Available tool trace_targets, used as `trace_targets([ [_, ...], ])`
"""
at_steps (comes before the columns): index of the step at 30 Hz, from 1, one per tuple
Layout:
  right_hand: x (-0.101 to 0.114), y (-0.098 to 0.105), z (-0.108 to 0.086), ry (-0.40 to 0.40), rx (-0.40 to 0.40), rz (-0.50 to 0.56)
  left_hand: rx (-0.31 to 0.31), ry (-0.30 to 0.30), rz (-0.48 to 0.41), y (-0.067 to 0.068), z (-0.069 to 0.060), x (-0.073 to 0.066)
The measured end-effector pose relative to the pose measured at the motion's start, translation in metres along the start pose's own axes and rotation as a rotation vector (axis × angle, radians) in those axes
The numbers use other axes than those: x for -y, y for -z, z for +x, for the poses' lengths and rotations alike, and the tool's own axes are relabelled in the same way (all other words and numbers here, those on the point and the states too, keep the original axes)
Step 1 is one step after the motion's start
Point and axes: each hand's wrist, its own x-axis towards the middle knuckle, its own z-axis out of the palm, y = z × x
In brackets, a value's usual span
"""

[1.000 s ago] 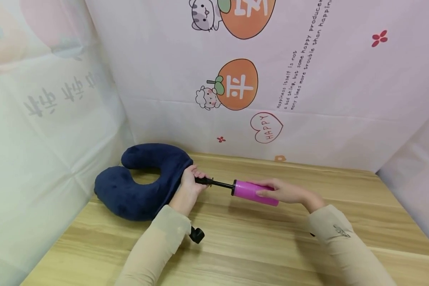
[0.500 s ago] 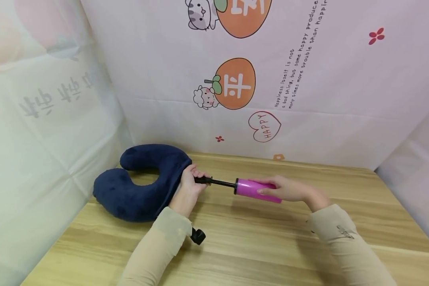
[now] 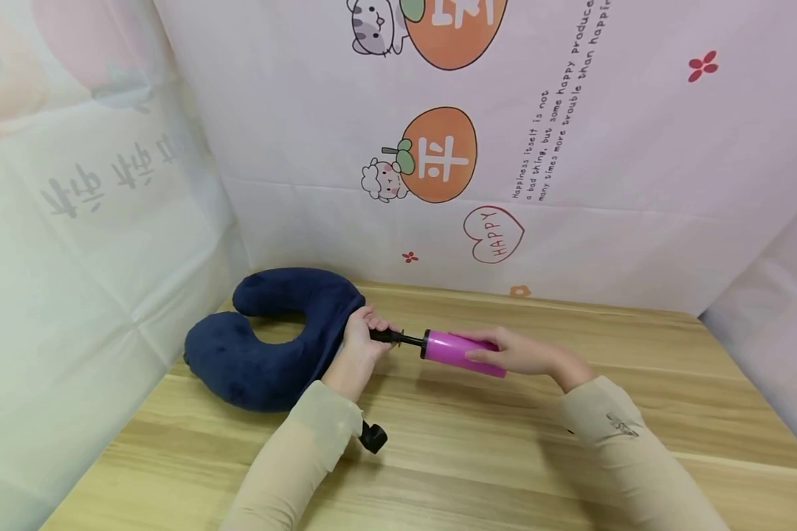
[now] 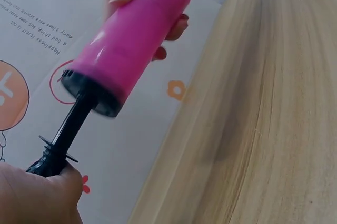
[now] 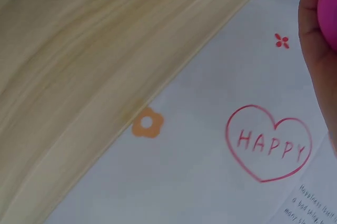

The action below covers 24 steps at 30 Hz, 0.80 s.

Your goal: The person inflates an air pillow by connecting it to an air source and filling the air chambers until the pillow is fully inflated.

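A pink hand pump (image 3: 463,352) with a black rod lies level between the two hands, above the table. My right hand (image 3: 514,352) is wrapped round its pink barrel; the left wrist view shows the fingers coming round the barrel (image 4: 134,40). My left hand (image 3: 361,339) grips the black end of the pump (image 4: 50,161) right against the edge of a navy U-shaped neck pillow (image 3: 266,369). Where the pump's tip meets the pillow is hidden by the left hand. In the right wrist view only part of the right hand (image 5: 316,61) and the pink barrel shows.
A black buckle (image 3: 373,438) hangs from under the left sleeve onto the wooden table (image 3: 478,464). A printed cloth (image 3: 319,221) stands behind the table, with further cloth walls at left and right.
The right hand and pink barrel went slightly right, then back left toward the left hand, so less of the black rod shows. The pillow and left hand appear shifted slightly right.
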Motion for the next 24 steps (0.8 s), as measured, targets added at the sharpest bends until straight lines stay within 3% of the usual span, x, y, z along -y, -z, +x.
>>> trace_targets([
  [10,-0.014,0.016,-0.033,-0.044,0.003,0.056,-0.005,0.005,-0.017,-0.001,-0.001,-0.004],
  [15,-0.015,0.024,-0.043,-0.062,-0.008,0.04,0.0,-0.004,-0.068,0.001,0.002,-0.006],
  [19,-0.012,0.026,-0.038,-0.059,-0.014,-0.024,-0.007,-0.024,-0.103,0.002,0.003,-0.006],
  [24,-0.003,0.015,-0.012,-0.023,-0.015,-0.108,0.002,-0.016,-0.096,0.001,0.003,0.001],
])
